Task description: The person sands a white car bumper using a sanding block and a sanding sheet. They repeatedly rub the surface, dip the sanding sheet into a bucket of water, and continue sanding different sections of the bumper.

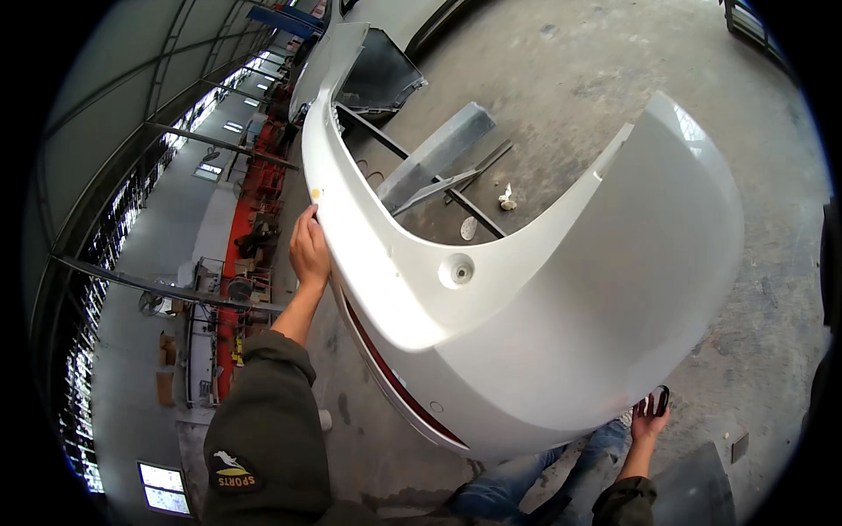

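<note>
A large white car bumper cover (pixel 561 351) stretches across the middle, curved at both ends. It has a long dark red reflector strip (pixel 390 373) along its near side and a round recess (pixel 457 271) in its upper ledge. My left hand (pixel 310 250) is closed against the bumper's left edge, its fingertips by a small yellow spot. At the lower right, my right hand (pixel 650 419) grips the bumper's bottom edge. A dark loop-shaped piece shows around those fingers; I cannot tell what it is.
Behind the bumper, a grey panel (pixel 443 153) and dark metal bars (pixel 478 209) lie near the concrete floor (pixel 588 79). A car (pixel 377 17) stands at the far end. Red-topped benches (pixel 237 237) with clutter line the left wall. Another panel (pixel 693 491) rests at the lower right.
</note>
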Available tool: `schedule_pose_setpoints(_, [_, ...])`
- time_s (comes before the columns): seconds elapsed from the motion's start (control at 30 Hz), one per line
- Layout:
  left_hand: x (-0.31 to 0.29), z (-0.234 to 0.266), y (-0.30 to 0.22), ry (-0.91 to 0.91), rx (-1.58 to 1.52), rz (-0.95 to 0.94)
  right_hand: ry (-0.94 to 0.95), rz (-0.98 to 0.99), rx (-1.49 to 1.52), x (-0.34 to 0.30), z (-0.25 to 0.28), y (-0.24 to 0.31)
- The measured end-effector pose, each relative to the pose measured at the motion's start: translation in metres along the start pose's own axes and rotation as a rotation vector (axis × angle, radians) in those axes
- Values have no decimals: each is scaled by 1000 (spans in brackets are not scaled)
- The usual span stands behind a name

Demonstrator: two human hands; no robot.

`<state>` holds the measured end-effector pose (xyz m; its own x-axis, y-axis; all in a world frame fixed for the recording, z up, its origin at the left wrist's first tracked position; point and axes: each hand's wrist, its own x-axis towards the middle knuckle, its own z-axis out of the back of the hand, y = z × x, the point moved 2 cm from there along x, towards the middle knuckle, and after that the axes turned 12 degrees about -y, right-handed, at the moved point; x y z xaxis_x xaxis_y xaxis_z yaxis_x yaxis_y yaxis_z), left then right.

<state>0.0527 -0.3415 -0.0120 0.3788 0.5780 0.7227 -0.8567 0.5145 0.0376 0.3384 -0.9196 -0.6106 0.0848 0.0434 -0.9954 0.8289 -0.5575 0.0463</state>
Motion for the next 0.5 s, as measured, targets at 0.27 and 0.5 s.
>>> schedule_pose_setpoints(0.27, [3, 5, 10, 13, 46, -28, 287, -85, -126, -6, 23, -8])
schedule_pose_setpoints(0.5, [11, -4, 13, -22, 62, -28, 388, -26, -113, 18, 19, -17])
